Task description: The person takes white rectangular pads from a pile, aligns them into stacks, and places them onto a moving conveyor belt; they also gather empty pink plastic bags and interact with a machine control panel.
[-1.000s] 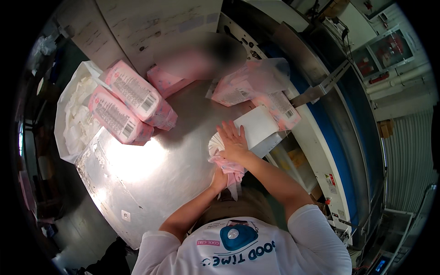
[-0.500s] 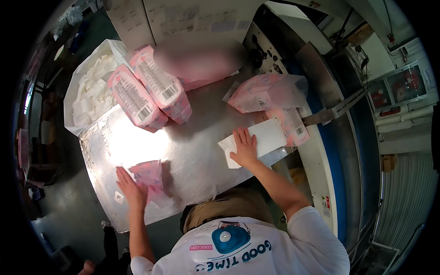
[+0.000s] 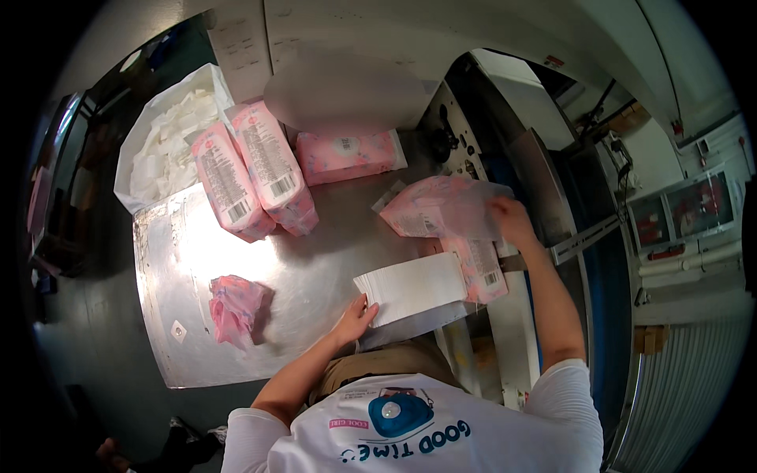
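Observation:
A white stack of folded tissues (image 3: 414, 288) lies on the metal table, its right end against a pink printed wrapper (image 3: 477, 264). My left hand (image 3: 353, 322) touches the stack's near left corner, fingers stretched out and not wrapped round it. Behind the stack lies a pink plastic pack (image 3: 426, 206) with a loose, see-through end on its right. My right hand (image 3: 514, 222) is closed on that loose end; its fingertips are partly hidden. Toward the table's left, a crumpled pink wrapper (image 3: 235, 307) rests apart from both hands.
Two filled pink tissue packs (image 3: 229, 185) lean side by side at the back left, with another pink pack (image 3: 347, 158) behind. A white sack of paper scraps (image 3: 169, 146) stands past the table's far left corner. On the right is a machine with a metal bar (image 3: 587, 239).
My left hand has moved from the crumpled wrapper to the tissue stack's left end. My right hand has left the stack's top and taken hold of the pink pack's loose end.

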A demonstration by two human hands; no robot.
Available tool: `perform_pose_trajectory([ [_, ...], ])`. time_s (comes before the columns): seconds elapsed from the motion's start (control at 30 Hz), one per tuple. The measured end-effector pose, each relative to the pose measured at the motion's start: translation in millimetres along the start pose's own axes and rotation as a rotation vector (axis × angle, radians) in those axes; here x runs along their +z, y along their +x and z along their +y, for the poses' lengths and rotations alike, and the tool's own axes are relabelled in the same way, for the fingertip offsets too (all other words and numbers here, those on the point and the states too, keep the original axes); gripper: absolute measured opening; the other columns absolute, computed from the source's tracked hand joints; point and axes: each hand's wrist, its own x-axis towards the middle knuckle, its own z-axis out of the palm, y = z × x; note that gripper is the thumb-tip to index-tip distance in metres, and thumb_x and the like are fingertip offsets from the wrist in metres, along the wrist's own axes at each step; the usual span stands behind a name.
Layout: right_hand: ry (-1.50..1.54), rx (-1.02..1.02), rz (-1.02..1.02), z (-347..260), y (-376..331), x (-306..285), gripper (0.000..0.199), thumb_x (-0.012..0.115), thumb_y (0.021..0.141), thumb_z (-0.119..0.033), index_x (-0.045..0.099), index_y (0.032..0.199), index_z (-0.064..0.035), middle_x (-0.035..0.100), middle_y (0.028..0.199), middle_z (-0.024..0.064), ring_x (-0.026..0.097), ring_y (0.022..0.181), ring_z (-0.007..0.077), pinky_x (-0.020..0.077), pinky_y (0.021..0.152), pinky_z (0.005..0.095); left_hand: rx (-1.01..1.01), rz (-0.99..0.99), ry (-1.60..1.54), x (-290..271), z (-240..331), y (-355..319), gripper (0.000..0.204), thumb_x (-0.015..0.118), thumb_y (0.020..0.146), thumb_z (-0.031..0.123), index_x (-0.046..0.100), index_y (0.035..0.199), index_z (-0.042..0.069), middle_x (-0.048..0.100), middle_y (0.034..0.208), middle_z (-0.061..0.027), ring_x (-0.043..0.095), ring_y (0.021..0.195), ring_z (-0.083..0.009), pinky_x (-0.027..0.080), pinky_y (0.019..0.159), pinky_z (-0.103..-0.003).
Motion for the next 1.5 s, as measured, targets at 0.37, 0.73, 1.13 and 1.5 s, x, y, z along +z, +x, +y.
perform_pose_trajectory([
  [0.37, -0.788, -0.327, -1.09, 4, 93, 117, 0.025, 0.057, 0.082, -0.009, 0.057, 0.106, -0.0028, 0.062, 0.094, 0.0119, 0.059, 0.089, 0.0194, 0.0456, 0.079, 0.0291, -0.079, 0.209, 0.098, 13, 20, -19, 0.071, 0.048, 0.087, 0.049, 0.036, 0.129, -0.006, 0.043, 0.127, -0.0276, 0.045, 0.117, -0.0376, 0.036, 0.099, -0.039],
  [0.73, -0.547, -0.319, -1.016, -12, 94, 90, 0.026, 0.057, 0.081, -0.01, 0.057, 0.107, -0.003, 0.062, 0.095, 0.0115, 0.058, 0.089, 0.019, 0.0456, 0.079, 0.0293, -0.038, 0.316, 0.079, 23, 25, -22, 0.067, 0.05, 0.087, 0.046, 0.038, 0.127, -0.006, 0.045, 0.124, -0.0261, 0.046, 0.115, -0.0372, 0.037, 0.097, -0.04],
  [1.13, -0.245, -0.439, -0.948, -78, 75, 111, 0.027, 0.057, 0.081, -0.01, 0.057, 0.107, -0.0032, 0.062, 0.096, 0.0111, 0.058, 0.089, 0.0186, 0.0456, 0.08, 0.0295, -0.008, 0.323, 0.12, 15, 8, -12, 0.055, 0.053, 0.087, 0.042, 0.047, 0.119, -0.003, 0.051, 0.117, -0.0256, 0.051, 0.107, -0.0392, 0.041, 0.092, -0.042],
  [1.5, -0.228, -0.507, -0.878, -142, 79, 168, 0.028, 0.057, 0.081, -0.01, 0.057, 0.108, -0.0034, 0.062, 0.096, 0.0107, 0.058, 0.09, 0.0183, 0.0456, 0.08, 0.0297, -0.025, 0.362, 0.094, 52, -4, -1, 0.065, 0.047, 0.086, 0.05, 0.039, 0.123, -0.003, 0.048, 0.116, -0.0256, 0.05, 0.106, -0.0411, 0.04, 0.09, -0.046],
])
